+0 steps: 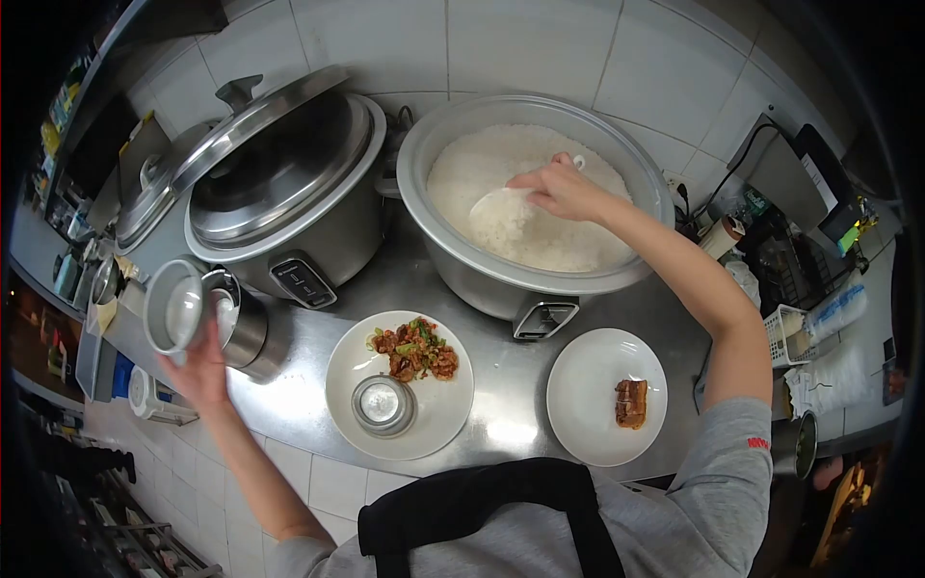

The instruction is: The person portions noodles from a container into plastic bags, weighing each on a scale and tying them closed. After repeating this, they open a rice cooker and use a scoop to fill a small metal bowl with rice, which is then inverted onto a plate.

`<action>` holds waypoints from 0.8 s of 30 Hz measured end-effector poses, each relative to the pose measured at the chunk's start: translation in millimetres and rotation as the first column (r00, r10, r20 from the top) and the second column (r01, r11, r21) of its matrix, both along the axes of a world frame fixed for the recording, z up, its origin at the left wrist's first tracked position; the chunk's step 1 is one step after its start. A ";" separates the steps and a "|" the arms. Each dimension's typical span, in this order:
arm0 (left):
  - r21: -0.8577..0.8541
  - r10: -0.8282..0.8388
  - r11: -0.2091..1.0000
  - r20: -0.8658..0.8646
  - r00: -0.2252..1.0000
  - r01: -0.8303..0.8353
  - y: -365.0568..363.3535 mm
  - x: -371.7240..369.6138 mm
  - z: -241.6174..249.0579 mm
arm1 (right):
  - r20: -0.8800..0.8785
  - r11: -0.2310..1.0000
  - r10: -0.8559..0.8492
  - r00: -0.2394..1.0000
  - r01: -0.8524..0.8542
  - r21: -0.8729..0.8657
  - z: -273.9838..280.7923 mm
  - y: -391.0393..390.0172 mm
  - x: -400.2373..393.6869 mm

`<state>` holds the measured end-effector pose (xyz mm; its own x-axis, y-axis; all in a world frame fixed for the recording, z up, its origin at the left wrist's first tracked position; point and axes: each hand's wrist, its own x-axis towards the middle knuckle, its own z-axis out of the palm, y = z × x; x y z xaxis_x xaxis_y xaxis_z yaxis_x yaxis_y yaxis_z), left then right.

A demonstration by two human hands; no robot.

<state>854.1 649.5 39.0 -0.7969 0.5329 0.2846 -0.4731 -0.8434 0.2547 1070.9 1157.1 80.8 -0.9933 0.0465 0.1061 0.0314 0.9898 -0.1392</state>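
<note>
In my left hand (202, 371) is a small metal bowl (159, 323), tilted with its opening toward me, beside a metal container (247, 337) on the counter. My right hand (564, 188) grips a white rice paddle (493, 202), whose blade is in the cooked rice (462, 173) of the open rice cooker (458, 279). Below, a white plate (349, 354) bears browned, saucy food with green pieces (416, 352) and an upside-down metal bowl (383, 405). A second white plate (583, 405) holds a browned slab of food (631, 403) at its right side.
Another rice cooker (356, 226) stands at the left, its metal lid (260, 120) propped at a slant. A white basket (785, 337) and plastic-wrapped items (836, 385) are at the right. The steel counter's front edge runs just before my body.
</note>
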 end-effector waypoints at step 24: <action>-0.154 -0.385 0.910 0.031 0.923 0.385 270.3 110.7 67.8 | -0.017 0.922 0.132 0.991 -0.117 0.370 4.9 -9.7 24.6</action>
